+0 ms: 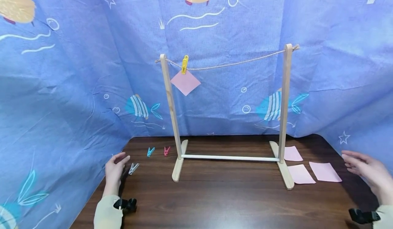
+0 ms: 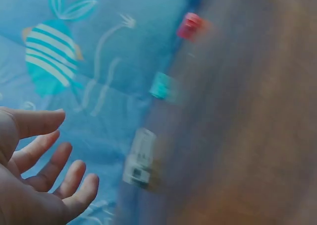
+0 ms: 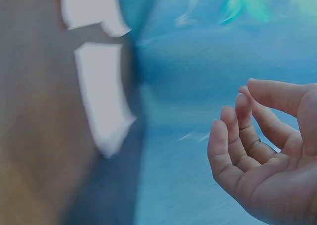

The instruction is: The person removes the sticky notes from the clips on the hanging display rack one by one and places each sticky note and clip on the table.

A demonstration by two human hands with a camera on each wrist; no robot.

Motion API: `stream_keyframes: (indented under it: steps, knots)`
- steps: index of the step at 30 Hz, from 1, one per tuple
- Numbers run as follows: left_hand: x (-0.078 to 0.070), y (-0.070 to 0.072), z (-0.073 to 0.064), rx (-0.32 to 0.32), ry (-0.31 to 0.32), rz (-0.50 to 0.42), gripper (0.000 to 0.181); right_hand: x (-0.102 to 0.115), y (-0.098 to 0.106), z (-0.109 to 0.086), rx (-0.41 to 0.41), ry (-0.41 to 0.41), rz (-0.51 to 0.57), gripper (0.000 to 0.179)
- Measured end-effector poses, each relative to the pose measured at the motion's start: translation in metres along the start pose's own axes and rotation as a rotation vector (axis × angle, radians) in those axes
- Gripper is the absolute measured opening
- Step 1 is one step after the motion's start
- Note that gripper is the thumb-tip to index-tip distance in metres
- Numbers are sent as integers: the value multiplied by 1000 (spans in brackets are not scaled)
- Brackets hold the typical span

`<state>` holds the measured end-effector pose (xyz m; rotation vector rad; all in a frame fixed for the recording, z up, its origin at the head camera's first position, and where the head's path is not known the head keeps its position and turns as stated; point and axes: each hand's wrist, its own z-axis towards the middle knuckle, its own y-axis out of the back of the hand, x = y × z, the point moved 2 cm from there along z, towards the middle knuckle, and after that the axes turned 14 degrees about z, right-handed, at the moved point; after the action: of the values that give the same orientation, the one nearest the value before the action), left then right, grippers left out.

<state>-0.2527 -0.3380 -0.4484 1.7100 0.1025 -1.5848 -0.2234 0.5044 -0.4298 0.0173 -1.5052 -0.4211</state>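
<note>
My left hand (image 1: 114, 171) hovers at the table's left side, fingers loosely bent and holding nothing. Closest to it lies a white clothespin (image 1: 133, 168); a blue clothespin (image 1: 150, 152) and a red clothespin (image 1: 166, 151) lie farther back. In the left wrist view the white clothespin (image 2: 140, 155) is blurred. My right hand (image 1: 366, 171) is held at the far right, relaxed, with nothing in it. Just left of it is a pink paper square (image 1: 325, 171), with two more pink squares (image 1: 300, 174) beside the stand's right foot. One pink square (image 1: 185, 82) hangs from the string under a yellow clothespin (image 1: 184, 65).
A wooden stand with two posts (image 1: 285, 102) and a white crossbar (image 1: 230, 158) stands on the dark table (image 1: 227, 198). A string (image 1: 233, 65) sags between the post tops. Blue fish-print cloth (image 1: 215, 113) surrounds the table at the back and sides.
</note>
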Motion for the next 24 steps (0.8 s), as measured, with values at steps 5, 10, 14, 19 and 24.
stream_keyframes:
  steps: [5, 10, 14, 19, 24]
  knots:
    - [-28, 16, -3, 1, -19, -128, 31, 41, -14, -16, -92, 183, 148, 29]
    - [-59, 26, -13, 15, -48, -272, 31, 81, -26, -22, -88, 357, 341, 40]
    - [-79, 23, -20, 49, -104, -325, 33, 101, -34, -26, -47, 450, 589, 38]
    - [-86, 13, -24, 90, -114, -289, 34, 113, -42, -32, -21, 518, 750, 34]
    - [-89, 2, -29, 134, -125, -268, 39, 128, -56, -40, -39, 529, 765, 27]
